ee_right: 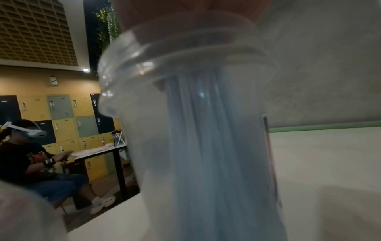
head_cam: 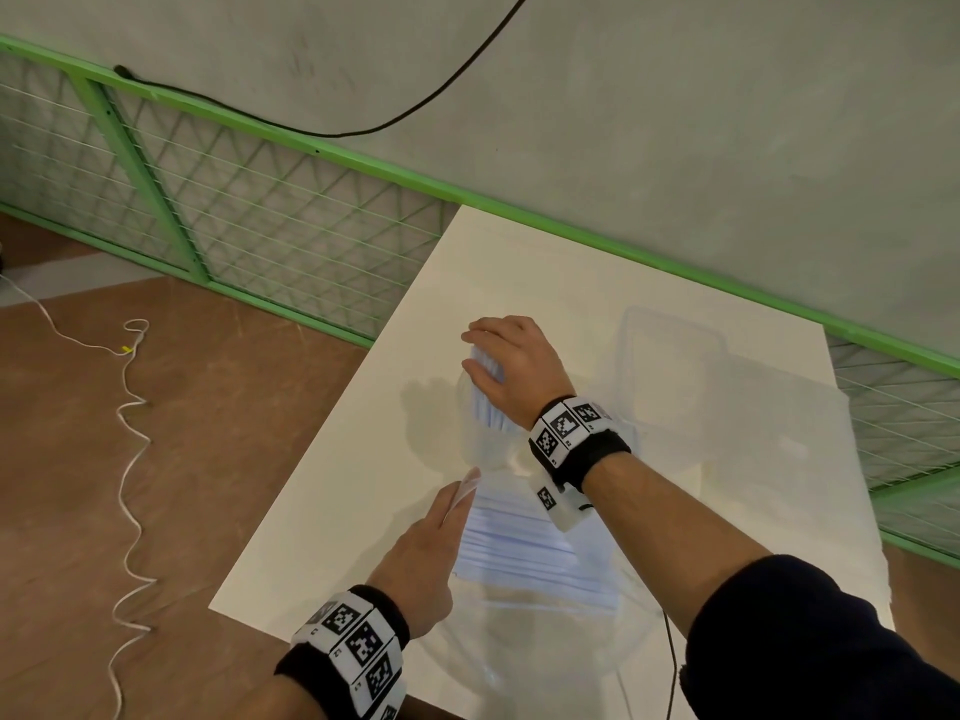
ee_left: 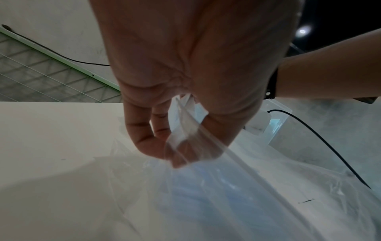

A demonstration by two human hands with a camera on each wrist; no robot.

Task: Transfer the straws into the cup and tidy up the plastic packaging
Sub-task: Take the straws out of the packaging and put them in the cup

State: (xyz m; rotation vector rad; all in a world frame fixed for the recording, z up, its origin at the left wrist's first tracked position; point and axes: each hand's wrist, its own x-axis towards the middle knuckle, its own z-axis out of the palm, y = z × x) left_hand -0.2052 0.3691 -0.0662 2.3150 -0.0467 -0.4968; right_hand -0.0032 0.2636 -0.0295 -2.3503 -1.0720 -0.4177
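Observation:
A clear plastic cup (head_cam: 480, 441) stands upright in the middle of the white table (head_cam: 363, 485). My right hand (head_cam: 475, 348) is above it and grips the top of a bundle of pale blue straws (head_cam: 485, 402) standing in the cup. The right wrist view shows the cup (ee_right: 156, 146) close up with the straws (ee_right: 206, 146) inside. Nearer to me lies the clear plastic bag (head_cam: 545, 641) with more straws (head_cam: 519, 553) in it. My left hand (head_cam: 457, 498) pinches the bag's open edge, lifting it; in the left wrist view the hand (ee_left: 177, 141) holds the bag (ee_left: 206, 195).
A clear lidded container (head_cam: 670, 345) sits at the table's far right. A black cable (head_cam: 670, 667) hangs near my right arm. The table's left edge drops to a brown floor with a white cord (head_cam: 127, 459). A green mesh fence (head_cam: 260, 226) runs behind. A seated person (ee_right: 31, 163) is at another table.

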